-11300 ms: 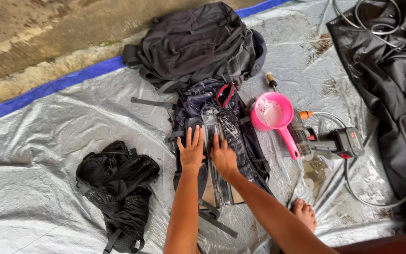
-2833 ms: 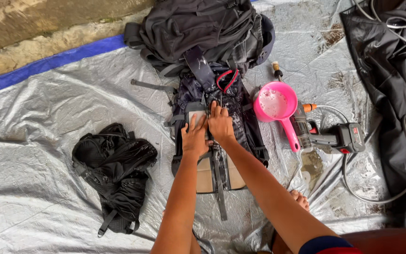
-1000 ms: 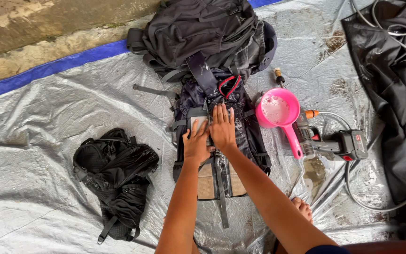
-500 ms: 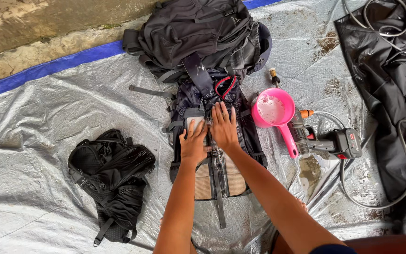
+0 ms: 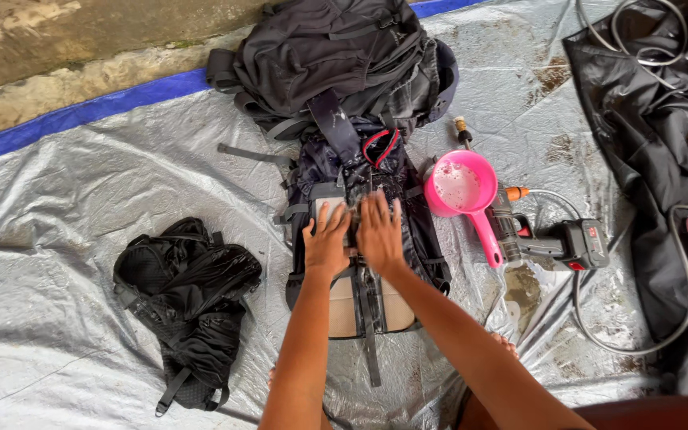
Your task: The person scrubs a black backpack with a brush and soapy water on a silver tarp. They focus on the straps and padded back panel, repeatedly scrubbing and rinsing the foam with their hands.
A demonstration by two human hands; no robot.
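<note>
A silver tarp [image 5: 65,191] covers the ground under everything, with a blue edge [image 5: 89,111] running along its far left side and bare concrete beyond that.

At the far middle lies a big dark backpack [image 5: 336,56], slumped and unzipped. A black sheet [image 5: 646,159] covers the right side, with a grey hose [image 5: 682,302] looping over it.

The pack [image 5: 360,239] I am working on lies flat just near of the big one, straps up, its tan back panel [image 5: 352,306] showing toward me and a red loop [image 5: 380,143] at its far end.

To the left, well apart, sits a small black bag [image 5: 189,295], crumpled.

Right of the pack rests a washer gun [image 5: 551,243], dark with an orange nozzle, and just beside it a pink scoop [image 5: 459,187] with its handle pointing near.

My 2 hands lie side by side on the middle of the pack. My left hand [image 5: 326,243] is flat, fingers spread, its grip fully open and pressing on the fabric. My right hand [image 5: 380,231] is the same, palm down, grip open, closed around nothing, touching the wet straps.

My toes [image 5: 507,344] show near the right forearm.
</note>
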